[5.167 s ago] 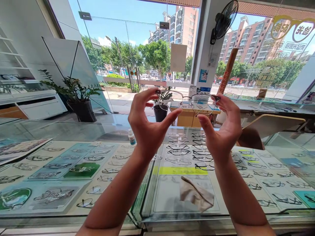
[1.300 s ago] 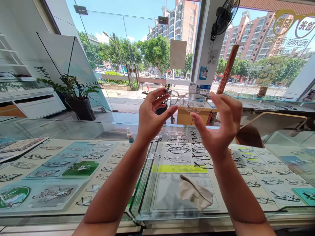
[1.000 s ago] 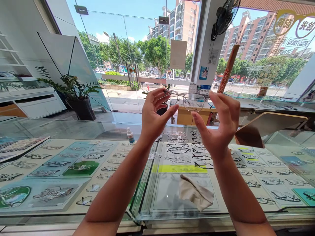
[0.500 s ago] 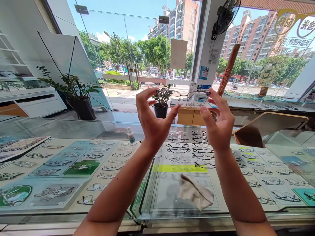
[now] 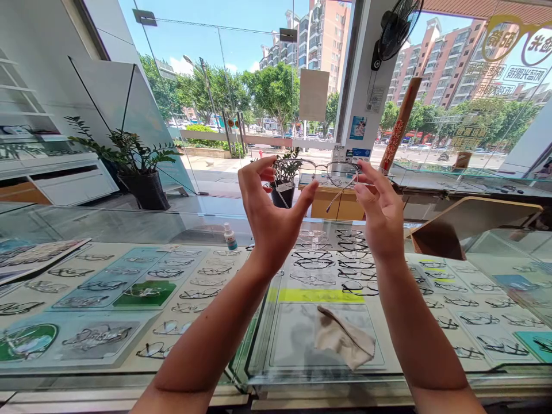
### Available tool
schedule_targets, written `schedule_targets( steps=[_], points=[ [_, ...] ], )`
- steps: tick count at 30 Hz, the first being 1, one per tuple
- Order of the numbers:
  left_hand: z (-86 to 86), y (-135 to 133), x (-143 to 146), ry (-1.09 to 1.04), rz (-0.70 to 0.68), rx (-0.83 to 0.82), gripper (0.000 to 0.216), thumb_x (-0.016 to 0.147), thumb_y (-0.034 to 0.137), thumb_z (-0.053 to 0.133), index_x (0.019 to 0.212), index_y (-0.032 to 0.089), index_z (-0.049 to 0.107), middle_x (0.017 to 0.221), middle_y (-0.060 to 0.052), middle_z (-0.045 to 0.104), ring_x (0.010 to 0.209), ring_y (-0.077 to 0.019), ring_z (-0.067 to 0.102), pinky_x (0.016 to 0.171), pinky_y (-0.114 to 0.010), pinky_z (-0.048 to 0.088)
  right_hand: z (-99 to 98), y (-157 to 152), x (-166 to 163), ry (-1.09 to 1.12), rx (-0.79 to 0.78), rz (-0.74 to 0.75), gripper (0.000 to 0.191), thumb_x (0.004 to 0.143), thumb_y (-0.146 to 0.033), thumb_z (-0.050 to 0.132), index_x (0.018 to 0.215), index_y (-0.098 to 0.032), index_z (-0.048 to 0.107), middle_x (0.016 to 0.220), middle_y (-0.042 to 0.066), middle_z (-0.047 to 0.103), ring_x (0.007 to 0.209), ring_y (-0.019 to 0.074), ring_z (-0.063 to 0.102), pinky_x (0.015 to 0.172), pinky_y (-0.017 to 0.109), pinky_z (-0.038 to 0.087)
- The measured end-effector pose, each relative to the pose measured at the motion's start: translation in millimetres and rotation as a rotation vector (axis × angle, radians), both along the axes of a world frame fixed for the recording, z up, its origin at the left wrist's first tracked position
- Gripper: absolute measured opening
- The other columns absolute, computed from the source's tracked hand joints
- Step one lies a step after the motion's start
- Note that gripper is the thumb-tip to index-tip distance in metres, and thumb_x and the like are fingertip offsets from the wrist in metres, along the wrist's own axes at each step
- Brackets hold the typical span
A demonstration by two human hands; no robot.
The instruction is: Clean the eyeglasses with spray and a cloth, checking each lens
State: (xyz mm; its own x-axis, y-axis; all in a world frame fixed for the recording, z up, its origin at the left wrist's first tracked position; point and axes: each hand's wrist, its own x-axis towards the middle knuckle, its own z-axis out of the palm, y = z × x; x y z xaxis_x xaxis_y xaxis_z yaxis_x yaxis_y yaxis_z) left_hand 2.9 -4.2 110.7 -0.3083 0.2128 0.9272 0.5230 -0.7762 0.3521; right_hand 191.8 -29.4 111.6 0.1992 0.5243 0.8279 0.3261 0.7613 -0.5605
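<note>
A pair of thin-rimmed eyeglasses is held up in front of the window between my two hands. My left hand grips the left end of the frame with its fingers, its thumb standing out below the lens. The right end of the frame is in the fingers of my right hand, thumb beneath. One temple slants down from the right lens, and another shows beside my left fingers. Below, on the glass counter, lies a crumpled beige cloth.
Rows of eyeglasses fill the display case under and around my arms. A small white bottle stands on the counter beyond my left forearm. Farther off are potted plants, a brown tilted board and a wall fan.
My right hand has shifted slightly left with its end of the eyeglasses. The temple by the right lens now slants down into view, and the left one shows more.
</note>
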Motion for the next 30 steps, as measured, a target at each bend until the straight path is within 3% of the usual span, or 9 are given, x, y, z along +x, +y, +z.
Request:
schedule_targets(
  steps=[9,14,18,23,30],
  points=[
    [-0.2,1.6,-1.8,-0.006,-0.051,0.007,0.069,0.08,0.059,0.087,0.132,0.026,0.055,0.118,-0.006,0.059,0.109,-0.0257,0.059,0.093,-0.042,0.051,-0.3,0.3,-1.6,0.015,0.013,-0.005,0.039,0.098,-0.049,0.067,0.135,-0.037,0.072,0.125,0.005,0.073,0.114,0.0239,0.068,0.1,0.045,0.058],
    [-1.2,0.2,-2.3,0.036,-0.078,0.086,0.073,0.077,0.055,0.091,0.135,0.027,0.057,0.128,-0.009,0.059,0.122,-0.0307,0.058,0.103,-0.047,0.051,-3.7,5.7,-2.6,0.043,-0.014,0.023,0.041,0.098,-0.048,0.067,0.136,-0.032,0.071,0.13,0.008,0.073,0.121,0.0259,0.068,0.105,0.047,0.057],
    [-4.4,14.0,-3.2,0.053,-0.165,0.144,0.074,0.079,0.052,0.09,0.14,0.031,0.054,0.139,-0.01,0.056,0.134,-0.0329,0.055,0.104,-0.047,0.053,-3.2,4.2,-6.6,0.103,0.097,-0.004,0.036,0.1,-0.044,0.065,0.134,-0.032,0.072,0.135,0.007,0.072,0.124,0.0255,0.068,0.105,0.047,0.057],
    [-9.5,35.9,-2.0,0.062,-0.249,0.248,0.078,0.081,0.054,0.088,0.145,0.036,0.047,0.144,-0.01,0.053,0.138,-0.032,0.056,0.104,-0.046,0.057,1.7,-3.4,-13.0,0.179,0.29,-0.094,0.025,0.101,-0.037,0.066,0.122,-0.03,0.078,0.126,0.005,0.075,0.12,0.0243,0.071,0.099,0.044,0.06],
    [-12.0,35.6,-2.2,0.059,-0.274,0.237,0.08,0.08,0.054,0.089,0.146,0.035,0.049,0.146,-0.01,0.054,0.138,-0.0328,0.058,0.106,-0.046,0.057,1.3,2.2,-8.8,0.254,0.274,-0.021,0.019,0.098,-0.04,0.071,0.111,-0.031,0.08,0.114,0.002,0.077,0.11,0.0212,0.074,0.103,0.044,0.06]
  ],
)
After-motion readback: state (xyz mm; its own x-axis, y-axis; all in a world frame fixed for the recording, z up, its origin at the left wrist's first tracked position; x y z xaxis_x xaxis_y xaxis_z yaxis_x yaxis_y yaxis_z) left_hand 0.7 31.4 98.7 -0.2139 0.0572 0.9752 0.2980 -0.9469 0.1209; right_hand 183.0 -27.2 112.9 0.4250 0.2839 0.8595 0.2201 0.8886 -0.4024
